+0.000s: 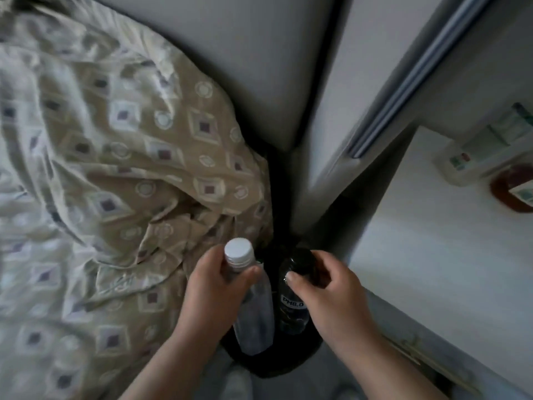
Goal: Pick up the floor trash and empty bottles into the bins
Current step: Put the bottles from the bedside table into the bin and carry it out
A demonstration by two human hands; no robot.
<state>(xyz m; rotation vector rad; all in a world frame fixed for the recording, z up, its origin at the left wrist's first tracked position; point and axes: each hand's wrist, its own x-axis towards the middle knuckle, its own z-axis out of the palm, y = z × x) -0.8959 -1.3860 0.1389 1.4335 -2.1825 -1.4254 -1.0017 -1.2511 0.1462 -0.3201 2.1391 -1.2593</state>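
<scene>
My left hand [215, 287] grips the neck of a clear plastic bottle [253, 316] with a white cap, held upright. My right hand [331, 295] grips the top of a second clear bottle [292, 310] with a black cap and a dark label reading "PH8.0". Both bottles hang side by side over a black bin [277, 362] on the floor between the bed and a white cabinet. The lower ends of the bottles are at the bin's opening.
A rumpled beige patterned duvet [115, 168] fills the left side and hangs close to the bin. A white cabinet top [432, 269] on the right carries a brown jar [512, 187] and small boxes. A padded grey headboard [245, 67] stands behind.
</scene>
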